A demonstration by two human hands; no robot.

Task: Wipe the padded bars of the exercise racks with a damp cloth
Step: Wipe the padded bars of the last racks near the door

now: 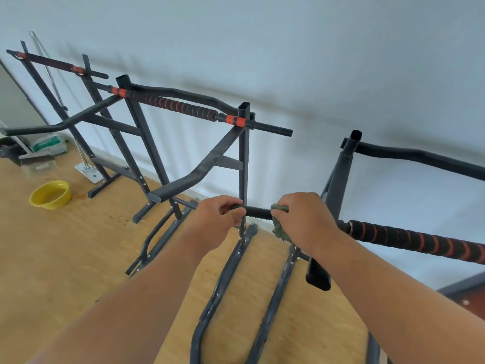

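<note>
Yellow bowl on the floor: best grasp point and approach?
Pinch the yellow bowl at its rim, coming from above. It sits upright with its mouth open upward, the rim is exposed all round, and liquid seems to be inside, so lift it level. The near edge looks unobstructed.

Left hand (219,214) is gripping the ribbed black end of the near bar (258,212), right hand (301,219) is pressing a green cloth (278,224) around it just beside; red-striped padding (420,240) is running off to the right; second rack (183,106) is standing behind by the white wall; yellow bowl (50,194) is sitting on the wooden floor (65,245) at left
</note>
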